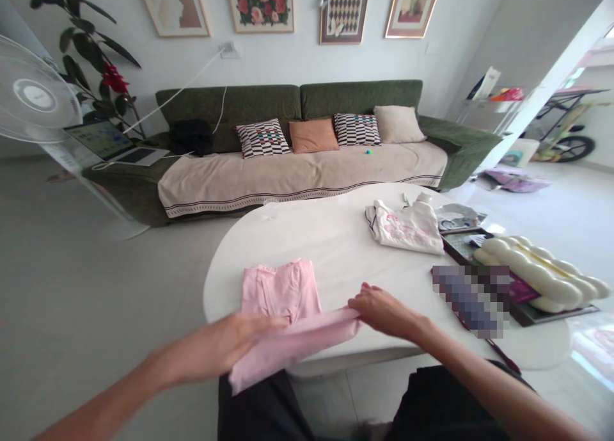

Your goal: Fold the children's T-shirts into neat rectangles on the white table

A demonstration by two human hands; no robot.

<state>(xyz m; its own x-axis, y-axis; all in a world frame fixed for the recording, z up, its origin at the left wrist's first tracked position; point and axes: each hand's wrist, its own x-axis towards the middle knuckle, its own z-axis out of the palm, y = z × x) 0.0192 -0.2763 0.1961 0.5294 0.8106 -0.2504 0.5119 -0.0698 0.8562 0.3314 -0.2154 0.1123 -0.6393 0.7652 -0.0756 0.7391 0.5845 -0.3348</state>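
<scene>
Head camera: a person in dark trousers sits at a white oval worktop [330, 236] in a bright living room, both bare hands on a pink garment [297, 346]. Its far part lies flat near the worktop's left end, while the near part is raised in a folded band that slants past the edge, its lower left corner above the person's lap. The right hand [378, 308] pinches the band's right end, fingers closed on the cloth. The left hand [244, 340] lies across the other side, touching the fabric; motion blurs its fingers, and from here I cannot tell whether they grip.

Farther along the worktop, a white printed garment [407, 226] lies folded beside a crumpled clear bag [458, 217]. At the right, a puffy cream object [542, 271] rests on a dark-rimmed tray [561, 317], with a pixelated item [465, 303] just beside it.

Beyond stands a green sofa [254, 108] with patterned and plain cushions, an open laptop [139, 154] on its left arm. A white fan [38, 98] stands at left; framed pictures [261, 6] line the wall.
</scene>
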